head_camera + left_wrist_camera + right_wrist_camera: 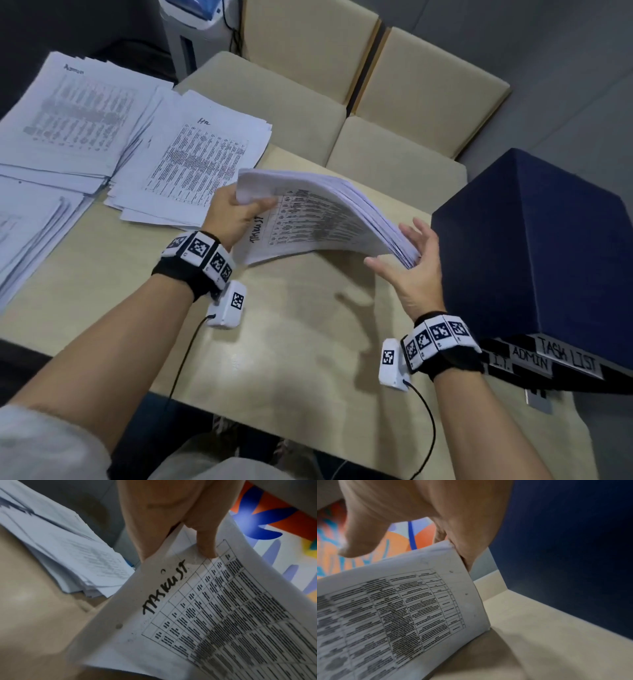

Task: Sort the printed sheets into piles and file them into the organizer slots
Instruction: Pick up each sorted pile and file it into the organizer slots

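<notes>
Midway above the bench point(102, 274), a thick stack of printed sheets point(325, 219) hangs clear of the surface, bowed between a person's two hands. At the stack's left end, the left hand point(233, 216) grips it, its fingers point(263, 205) curled round the short edge; the left wrist view shows one fingertip pressed on the printed underside beside a handwritten heading that looks like "Tasklist". At the right end, the right hand point(411, 267) stands nearly upright, its fingers point(414, 233) straight and spread, flat against the fanned edges of the sheets; the thumb juts out under the stack, and the right wrist view shows the paper's corner meeting the palm. The lower face of the stack carries a ruled table of blurred text, with punch holes near one margin.

Just right of that hand, on the bench's right edge, stands the dark blue organizer point(534, 246), its lower front bearing slot labels point(548, 356) that read "I.T.", "ADMIN" and "TASK LIST". Toward the bench's far left corner lie other piles: one loose pile point(202, 161) topped by a sheet of dense columns near the middle of the far edge, a second pile point(72, 116) with coloured rows farther left, and a third point(30, 226) running off the left edge. Beige chairs point(376, 102) stand beyond the far edge. Both wrists wear black bands with marker tags and a small white camera.
</notes>
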{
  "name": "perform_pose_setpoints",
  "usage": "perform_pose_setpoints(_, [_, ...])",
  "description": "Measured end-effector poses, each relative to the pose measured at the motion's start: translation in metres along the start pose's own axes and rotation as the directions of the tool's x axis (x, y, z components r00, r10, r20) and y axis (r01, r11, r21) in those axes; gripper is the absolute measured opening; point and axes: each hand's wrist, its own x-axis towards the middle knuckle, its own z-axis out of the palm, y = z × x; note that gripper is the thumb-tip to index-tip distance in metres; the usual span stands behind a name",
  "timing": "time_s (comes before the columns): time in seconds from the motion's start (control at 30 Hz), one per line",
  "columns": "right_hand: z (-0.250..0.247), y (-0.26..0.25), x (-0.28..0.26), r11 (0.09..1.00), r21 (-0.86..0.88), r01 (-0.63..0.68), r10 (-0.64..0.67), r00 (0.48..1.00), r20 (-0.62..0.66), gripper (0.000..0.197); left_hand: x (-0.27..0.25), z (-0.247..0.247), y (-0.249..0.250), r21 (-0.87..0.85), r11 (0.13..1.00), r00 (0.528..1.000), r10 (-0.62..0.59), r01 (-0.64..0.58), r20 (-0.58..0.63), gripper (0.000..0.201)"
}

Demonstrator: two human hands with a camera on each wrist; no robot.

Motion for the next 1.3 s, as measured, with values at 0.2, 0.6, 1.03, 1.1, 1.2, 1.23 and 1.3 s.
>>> perform_pose_setpoints(0.2, [-0.01,0.0,0.0,0.979,0.196,0.049,-0.008,0.979,-0.205,0.029,0.004,-0.028,0.027,-0.084,0.995,0.991,0.066,-0.056,0.12,0.034])
perform_pose_setpoints(0.6, [0.011,0.01,-0.034,0.873,0.35,-0.339,0.365,0.931,-0.01,0.024,-0.011,0.003,-0.041,-0.097,0.988,0.991,-0.125,0.119,-0.057,0.03])
perform_pose_setpoints(1.03, [0.019,0.033,-0.033,0.943,0.222,-0.249,0.279,0.953,-0.116,0.026,0.005,0.005,-0.054,0.023,0.99,0.99,-0.141,0.141,0.019,0.041])
perform_pose_setpoints(1.1, [0.018,0.038,-0.036,0.945,0.167,-0.281,0.294,0.954,-0.053,0.024,0.006,0.003,-0.055,0.027,0.984,0.984,-0.175,0.174,0.04,0.049])
perform_pose_setpoints(1.2, [0.013,0.045,-0.036,0.933,-0.026,-0.359,0.36,0.93,0.074,0.02,0.007,0.003,-0.059,0.072,0.974,0.976,-0.217,0.214,0.035,0.05])
perform_pose_setpoints(1.23, [0.009,0.041,-0.034,0.927,-0.077,-0.366,0.373,0.921,0.108,0.018,0.009,0.002,-0.057,0.068,0.974,0.975,-0.22,0.218,0.027,0.043])
perform_pose_setpoints(1.3, [-0.003,0.023,-0.032,0.919,-0.088,-0.383,0.393,0.905,0.165,0.019,0.011,0.0,-0.048,0.07,0.972,0.973,-0.228,0.224,0.045,0.037])
